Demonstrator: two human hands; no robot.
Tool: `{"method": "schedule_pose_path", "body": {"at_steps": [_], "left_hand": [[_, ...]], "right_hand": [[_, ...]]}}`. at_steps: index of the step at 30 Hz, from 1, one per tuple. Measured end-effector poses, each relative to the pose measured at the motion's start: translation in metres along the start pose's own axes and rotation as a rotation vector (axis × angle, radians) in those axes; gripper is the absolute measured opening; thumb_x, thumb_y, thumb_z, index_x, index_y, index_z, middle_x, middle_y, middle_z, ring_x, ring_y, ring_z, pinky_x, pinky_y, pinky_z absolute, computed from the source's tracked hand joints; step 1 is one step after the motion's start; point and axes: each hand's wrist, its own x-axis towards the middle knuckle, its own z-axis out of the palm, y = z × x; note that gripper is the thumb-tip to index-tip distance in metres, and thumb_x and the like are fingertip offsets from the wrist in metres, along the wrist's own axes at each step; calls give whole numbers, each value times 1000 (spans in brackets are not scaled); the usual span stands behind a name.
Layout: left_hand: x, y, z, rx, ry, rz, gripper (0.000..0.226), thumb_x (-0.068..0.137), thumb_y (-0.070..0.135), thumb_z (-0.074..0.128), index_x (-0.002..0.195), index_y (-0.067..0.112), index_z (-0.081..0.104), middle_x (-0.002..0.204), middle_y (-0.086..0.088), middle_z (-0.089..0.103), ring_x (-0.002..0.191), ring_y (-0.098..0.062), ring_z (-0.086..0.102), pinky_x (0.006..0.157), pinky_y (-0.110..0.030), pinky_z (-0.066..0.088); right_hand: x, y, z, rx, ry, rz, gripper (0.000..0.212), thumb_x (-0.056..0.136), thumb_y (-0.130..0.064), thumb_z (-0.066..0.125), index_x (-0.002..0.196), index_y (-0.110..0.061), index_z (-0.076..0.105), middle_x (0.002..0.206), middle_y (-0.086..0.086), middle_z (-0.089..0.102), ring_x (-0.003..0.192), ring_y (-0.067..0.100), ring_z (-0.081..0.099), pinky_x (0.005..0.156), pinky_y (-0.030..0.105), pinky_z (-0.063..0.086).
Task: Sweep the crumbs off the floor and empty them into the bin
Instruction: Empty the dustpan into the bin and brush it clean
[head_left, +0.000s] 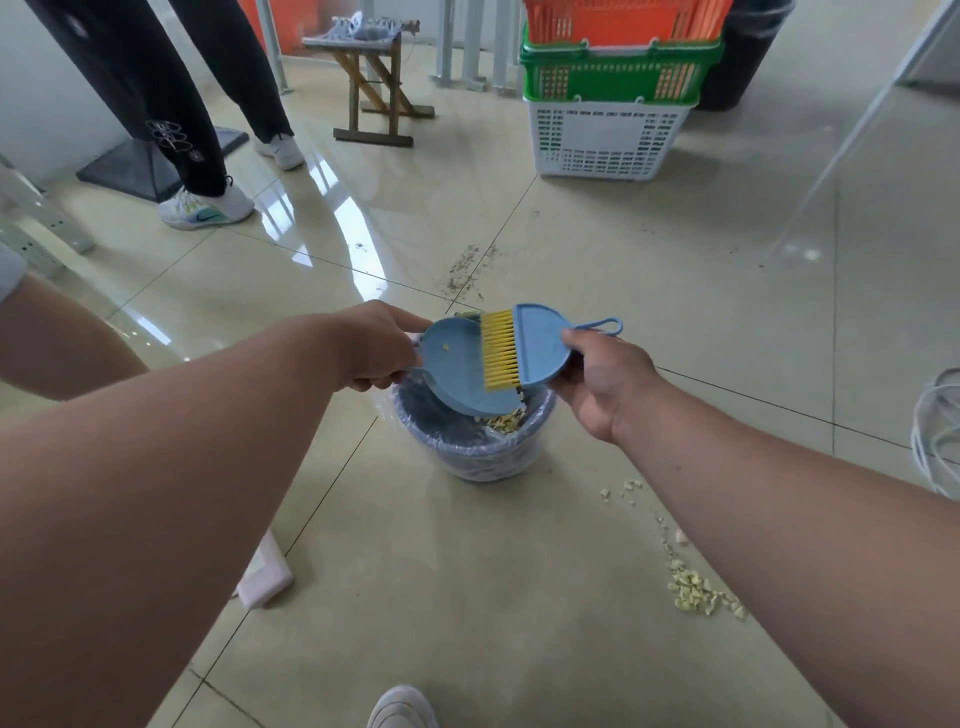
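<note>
Both bare forearms reach forward and angle in toward each other. Left hand (375, 347) is curled tight in a grip, right hand (605, 384) pinching with thumb on top.

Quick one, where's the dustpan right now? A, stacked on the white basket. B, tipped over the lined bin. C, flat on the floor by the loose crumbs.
B: the left hand holds the dustpan tilted above the bin, where crumbs already lie.

Three stacked baskets (608, 137), one bin (483, 447), one dustpan (457, 364), one brush (524, 345).
</note>
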Motion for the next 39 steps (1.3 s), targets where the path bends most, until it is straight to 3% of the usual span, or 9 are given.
{"method": "schedule_pose_path", "body": {"at_steps": [7, 12, 15, 17, 21, 25, 34, 37, 39], "left_hand": [[-11, 36, 17, 147, 10, 2, 67, 89, 1, 60, 142, 41, 63, 68, -7, 59, 54, -17, 44, 44, -24, 36], [-3, 15, -1, 321, 125, -88, 57, 90, -5, 49, 140, 18, 66, 74, -14, 69, 56, -28, 52, 45, -26, 41], [0, 5, -4, 328, 120, -106, 54, 89, -3, 50, 136, 16, 68, 71, -13, 68, 56, -28, 51, 46, -26, 41], [3, 1, -5, 302, 120, -87, 62, 91, 0, 52, 146, 27, 62, 66, -10, 67, 50, -24, 49, 41, -22, 39], [6, -6, -4, 157, 87, -21, 61, 94, 9, 62, 146, 41, 60, 65, -8, 62, 52, -21, 43, 43, -25, 35], [-1, -7, 4, -69, 27, 57, 57, 94, 12, 66, 134, 53, 67, 66, -6, 57, 56, -20, 40, 47, -27, 32], [-27, 51, 84, -365, -131, 258, 56, 97, -2, 65, 137, 37, 70, 80, -19, 63, 66, -17, 55, 59, -27, 48], [-28, 56, 129, -364, -106, 211, 57, 98, 2, 64, 146, 33, 63, 69, -9, 54, 47, -12, 46, 43, -21, 40], [-31, 51, 162, -392, -92, 184, 60, 98, 6, 65, 150, 34, 58, 71, -8, 55, 51, -13, 49, 44, -21, 42]], "right_hand": [[-12, 13, 16, -222, 23, 18, 21, 88, -7, 68, 109, -4, 66, 110, 21, 72, 94, 33, 73, 77, 48, 63], [0, 25, 14, -427, 242, -108, 14, 92, -16, 60, 105, -11, 62, 94, 7, 68, 73, 19, 63, 54, 22, 47], [5, 34, 17, -346, 197, -86, 12, 89, -16, 64, 100, -12, 65, 97, 11, 73, 81, 24, 72, 70, 38, 64], [8, 38, 21, -296, 153, -73, 8, 87, -15, 67, 95, -12, 66, 100, 14, 73, 86, 29, 74, 79, 52, 63], [15, 28, 11, -155, 114, -67, 9, 90, -10, 67, 98, -8, 66, 103, 18, 73, 89, 32, 74, 82, 56, 61], [15, 1, -18, -53, 97, -84, 8, 96, -6, 64, 104, -5, 64, 108, 19, 71, 93, 31, 73, 76, 47, 64], [-19, -53, -107, -65, 148, -122, 14, 99, -9, 61, 112, -6, 65, 106, 15, 73, 87, 27, 73, 68, 41, 62], [-25, -50, -140, -94, 203, -104, 14, 99, -9, 61, 112, -6, 65, 107, 16, 73, 87, 27, 73, 64, 39, 62], [-27, -42, -163, -104, 238, -80, 12, 100, -9, 60, 111, -7, 65, 106, 16, 72, 86, 27, 72, 63, 40, 61]]}}
